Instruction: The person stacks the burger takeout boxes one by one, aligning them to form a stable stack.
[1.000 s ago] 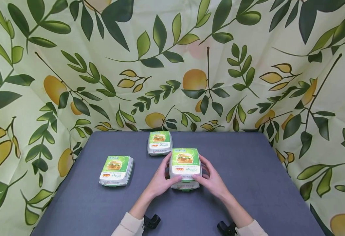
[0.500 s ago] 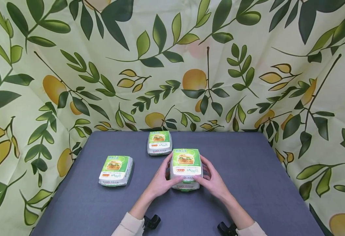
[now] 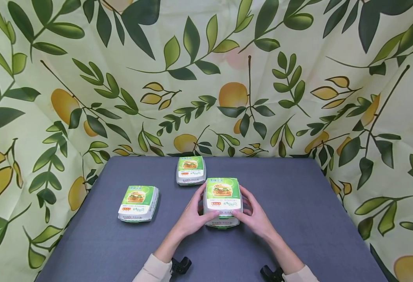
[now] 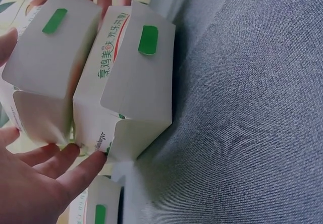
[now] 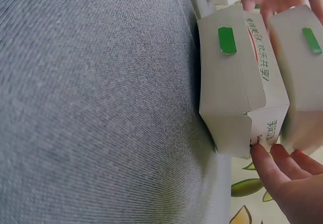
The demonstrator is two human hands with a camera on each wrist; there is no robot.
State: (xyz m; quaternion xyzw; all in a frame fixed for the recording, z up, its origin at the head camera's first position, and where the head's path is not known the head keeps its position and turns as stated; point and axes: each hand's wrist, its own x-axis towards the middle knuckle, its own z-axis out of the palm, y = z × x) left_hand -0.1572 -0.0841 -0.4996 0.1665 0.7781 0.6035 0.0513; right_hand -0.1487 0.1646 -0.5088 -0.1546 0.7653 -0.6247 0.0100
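Two burger boxes stand one on top of the other near the middle of the table. The upper burger box point(image 3: 222, 194) has a green and white lid with a burger picture; of the lower burger box point(image 3: 222, 223) only the front shows in the head view. My left hand point(image 3: 193, 214) holds the upper box at its left side, thumb at the front edge. On the opposite side, my right hand point(image 3: 255, 216) grips it the same way. In both wrist views, some fingertips also touch the side of the lower box point(image 4: 136, 77), which rests on the cloth.
Another burger box point(image 3: 191, 170) sits just behind and left of the stack. Farther left lies one more burger box point(image 3: 138, 203), slightly turned. Dark grey cloth point(image 3: 284, 188) covers the table, and a leaf-patterned curtain point(image 3: 199, 86) surrounds its back and sides.
The upper box has shifted very slightly to the right since a second ago, with both hands staying on it. Over the last half second nothing visibly moves.
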